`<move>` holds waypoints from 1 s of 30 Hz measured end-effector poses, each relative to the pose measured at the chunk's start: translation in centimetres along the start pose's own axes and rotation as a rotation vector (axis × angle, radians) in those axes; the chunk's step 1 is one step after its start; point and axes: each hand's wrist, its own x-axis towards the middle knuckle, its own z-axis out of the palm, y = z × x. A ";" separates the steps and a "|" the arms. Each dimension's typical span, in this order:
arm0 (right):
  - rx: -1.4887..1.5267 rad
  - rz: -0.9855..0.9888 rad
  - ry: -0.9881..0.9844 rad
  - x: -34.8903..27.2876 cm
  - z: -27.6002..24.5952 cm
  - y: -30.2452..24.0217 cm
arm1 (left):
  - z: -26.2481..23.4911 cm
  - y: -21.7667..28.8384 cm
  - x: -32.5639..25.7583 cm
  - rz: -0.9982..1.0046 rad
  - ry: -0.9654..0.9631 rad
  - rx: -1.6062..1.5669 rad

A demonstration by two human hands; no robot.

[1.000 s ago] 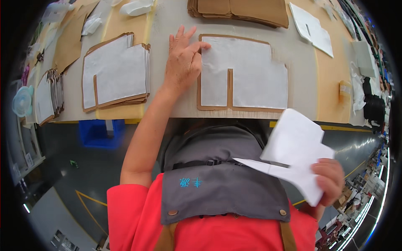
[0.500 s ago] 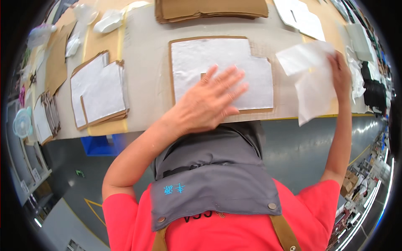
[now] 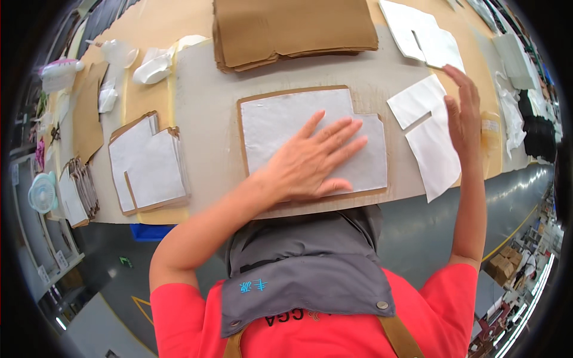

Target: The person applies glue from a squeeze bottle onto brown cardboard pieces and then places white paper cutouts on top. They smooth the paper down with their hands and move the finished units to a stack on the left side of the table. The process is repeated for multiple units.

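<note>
My left hand point(image 3: 316, 156) lies flat with spread fingers on a white sheet point(image 3: 286, 113). That sheet covers a brown board point(image 3: 241, 128), which shows as a rim around it; both have a notched upper right corner. My right hand point(image 3: 464, 110) is at the right, thumb and fingers apart. Its fingertips are by the lower edge of a white slotted stack point(image 3: 439, 42). Beside its thumb is a loose white slotted piece point(image 3: 427, 140), whose lower corner reaches past the table's front edge. Contact between this hand and the piece is unclear.
A thick brown stack point(image 3: 292, 30) stands at the back middle. At left are white-covered boards point(image 3: 149, 167) in a pile and a smaller pile point(image 3: 77, 191). Farther back are a squeeze bottle point(image 3: 119, 53) and a white container point(image 3: 154, 67). A small fan point(image 3: 43, 193) stands far left.
The white slotted piece, blurred by my right hand before, now appears flat at the right. My right fingers have stretched toward the white stack. My left hand stays on the sheet; the whole view has shifted.
</note>
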 end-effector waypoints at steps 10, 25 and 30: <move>0.348 -0.028 -0.280 2.7 6.7 -9.4 | -1.8 -6.5 -5.6 -0.481 0.070 0.201; 0.586 0.379 -0.715 7.2 7.7 -10.6 | -1.3 0.3 -12.5 -0.523 0.188 -0.019; 0.519 0.261 -0.728 4.3 6.1 -10.6 | -0.9 -0.3 -12.7 -0.600 0.544 -0.232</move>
